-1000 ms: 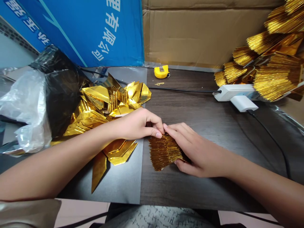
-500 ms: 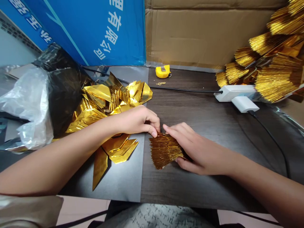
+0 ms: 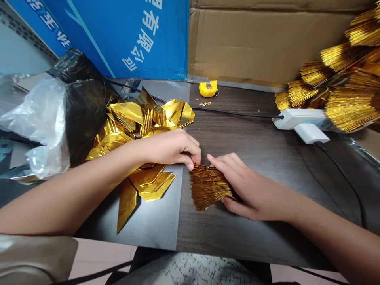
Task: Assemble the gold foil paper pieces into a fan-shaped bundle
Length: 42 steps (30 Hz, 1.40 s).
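A thick stack of folded gold foil paper [image 3: 209, 186], fanned out at its left side, is held just over the dark tabletop. My right hand [image 3: 240, 186] clasps its right end, thumb on the near side and fingers along the far side. At the far left corner of the stack, my left hand [image 3: 185, 148] has thumb and forefinger pinched on the paper's edge. Beneath and behind my left forearm lies a heap of loose folded gold foil pieces [image 3: 126, 113], partly hidden by the arm.
A yellow tape measure [image 3: 208, 89] stands at the back by the cardboard box [image 3: 252, 43]. A white power strip [image 3: 298, 118] with a black cable [image 3: 237, 113] lies right, beside several stacked gold foil fans [image 3: 347, 107]. Black and clear plastic bags [image 3: 83, 111] sit left, before a blue box [image 3: 118, 35].
The camera view has shifted slightly, moving the background to the right. My left fingertips have moved a little toward the stack's left corner; my right hand keeps its hold.
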Tool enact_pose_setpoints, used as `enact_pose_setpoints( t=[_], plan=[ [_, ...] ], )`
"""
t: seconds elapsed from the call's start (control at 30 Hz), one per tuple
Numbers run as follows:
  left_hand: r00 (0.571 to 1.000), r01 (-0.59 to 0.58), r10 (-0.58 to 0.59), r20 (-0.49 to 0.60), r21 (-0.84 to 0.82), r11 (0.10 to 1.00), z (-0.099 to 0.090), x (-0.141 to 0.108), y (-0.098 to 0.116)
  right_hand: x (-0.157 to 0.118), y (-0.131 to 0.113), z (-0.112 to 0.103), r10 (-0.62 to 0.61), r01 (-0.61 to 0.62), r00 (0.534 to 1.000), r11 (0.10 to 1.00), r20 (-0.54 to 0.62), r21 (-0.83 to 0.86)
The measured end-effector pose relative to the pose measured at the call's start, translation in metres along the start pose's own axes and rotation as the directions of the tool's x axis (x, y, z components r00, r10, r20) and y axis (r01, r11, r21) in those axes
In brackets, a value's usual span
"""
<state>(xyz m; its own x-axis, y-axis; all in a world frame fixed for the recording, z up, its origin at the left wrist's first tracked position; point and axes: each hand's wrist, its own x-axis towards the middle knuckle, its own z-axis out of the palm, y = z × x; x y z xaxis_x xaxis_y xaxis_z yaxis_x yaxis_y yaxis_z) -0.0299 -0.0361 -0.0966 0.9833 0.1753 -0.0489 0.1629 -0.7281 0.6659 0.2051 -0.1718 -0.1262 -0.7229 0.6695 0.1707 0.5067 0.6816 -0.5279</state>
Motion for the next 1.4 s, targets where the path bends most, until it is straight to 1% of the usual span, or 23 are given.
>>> enact_pose_setpoints(
  t=[0.1, 0.27, 0.53, 0.63, 0.77, 1.0, 1.27, 1.33, 1.4],
  plan=[
    [0.999, -0.042, 0.041, 0.014, 0.045, 0.998, 0.000, 0.000, -0.001, 0.001, 0.000, -0.001, 0.001, -0.001, 1.000, 1.000, 0.007, 0.006],
    [0.998, -0.032, 0.031, 0.055, 0.022, 0.999, -0.004, -0.001, -0.001, 0.001, -0.001, -0.001, 0.003, -0.003, 1.000, 1.000, 0.015, 0.020],
    [1.000, -0.027, 0.028, 0.015, -0.037, 0.999, 0.000, -0.002, -0.005, 0.000, 0.000, 0.000, 0.007, -0.007, 1.000, 1.000, 0.010, 0.027],
    [1.000, -0.024, 0.024, 0.005, -0.033, 0.999, 0.002, -0.001, -0.006, 0.000, 0.000, 0.000, 0.010, -0.011, 1.000, 1.000, 0.016, 0.026],
    [1.000, -0.022, 0.022, 0.011, -0.021, 1.000, 0.002, 0.000, -0.007, 0.000, 0.000, 0.000, 0.021, -0.022, 0.999, 0.999, 0.029, 0.027],
    [1.000, -0.008, 0.009, 0.022, -0.070, 0.998, -0.001, 0.000, -0.007, -0.001, -0.001, 0.000, 0.029, -0.029, 0.999, 0.999, 0.025, 0.017],
    [0.999, -0.030, 0.028, 0.028, 0.053, 0.998, 0.003, 0.000, -0.004, 0.001, -0.002, -0.001, 0.036, -0.036, 0.999, 0.999, 0.034, -0.006],
    [0.999, -0.019, 0.015, 0.047, 0.096, 0.995, 0.000, 0.001, 0.001, 0.001, -0.002, -0.001, 0.036, -0.036, 0.999, 0.999, 0.039, -0.006],
    [0.999, 0.004, -0.011, 0.049, 0.148, 0.989, -0.008, -0.001, 0.011, 0.001, -0.002, -0.001, 0.033, -0.032, 0.999, 0.999, 0.036, -0.004]
  ],
)
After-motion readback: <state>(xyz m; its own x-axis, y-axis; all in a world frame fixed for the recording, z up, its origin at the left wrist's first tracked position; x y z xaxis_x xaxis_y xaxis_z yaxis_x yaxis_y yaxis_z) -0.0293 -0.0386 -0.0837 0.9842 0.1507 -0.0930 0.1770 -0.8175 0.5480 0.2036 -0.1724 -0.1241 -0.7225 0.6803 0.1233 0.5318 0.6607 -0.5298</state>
